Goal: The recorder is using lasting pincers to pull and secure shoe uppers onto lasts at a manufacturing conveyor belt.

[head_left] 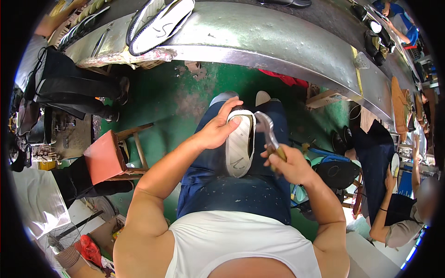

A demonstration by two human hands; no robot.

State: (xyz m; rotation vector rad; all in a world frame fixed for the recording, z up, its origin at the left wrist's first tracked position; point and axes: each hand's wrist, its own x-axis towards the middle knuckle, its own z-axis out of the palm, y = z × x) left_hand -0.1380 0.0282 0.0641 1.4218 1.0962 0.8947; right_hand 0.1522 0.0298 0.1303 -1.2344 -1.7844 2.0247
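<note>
On my lap rests a white shoe (239, 150) with diagonal seams, a dark curved mark and a dark opening along its right side. My left hand (220, 127) is closed around the shoe's far end, its thumb pressed on the white upper and its fingers over the far edge. In my right hand (289, 164) is a hammer (268, 129), gripped by its brownish handle. The curved silver head is beside the shoe's far right edge; whether it touches the shoe I cannot tell.
Ahead curves a metal workbench (259, 28), with a pair of white shoes (160, 25) on its left part. A stool with a pinkish top (104, 157) stands at left. At right are a black bag (337, 173), a co-worker holding a shoe (394, 164), and brown shoes (399, 104).
</note>
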